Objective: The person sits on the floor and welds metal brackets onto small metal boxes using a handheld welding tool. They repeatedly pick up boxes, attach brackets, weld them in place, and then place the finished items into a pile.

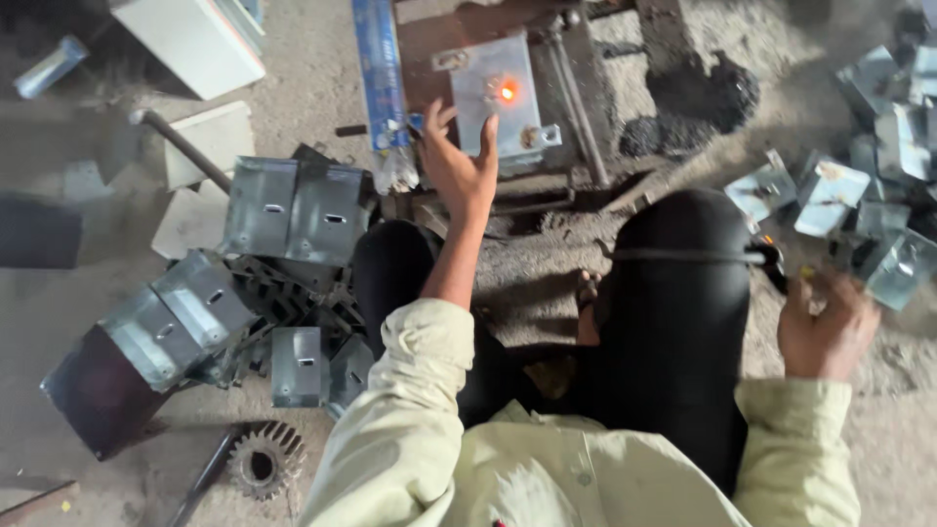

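I sit on the floor with both knees up in dark trousers. My left hand (457, 168) reaches forward with its fingers spread, holding nothing. Its fingertips are at the near edge of a grey metal plate (488, 73) that lies on a rusty machine frame (576, 107). A small spot (507, 93) on that plate glows orange. Beside my right knee, my right hand (828, 330) is curled around a black-handled tool (773, 265). A thin cable (683, 256) runs from the tool across that knee. A tiny orange glow shows just above the tool's tip.
Folded grey sheet-metal boxes (293, 210) lie stacked to my left, and a pile of similar boxes (830, 195) lies to my right. A rusty gear (264, 459) rests on the dirt floor near my left elbow. White blocks (195, 44) and a metal rod (181, 146) sit at the far left.
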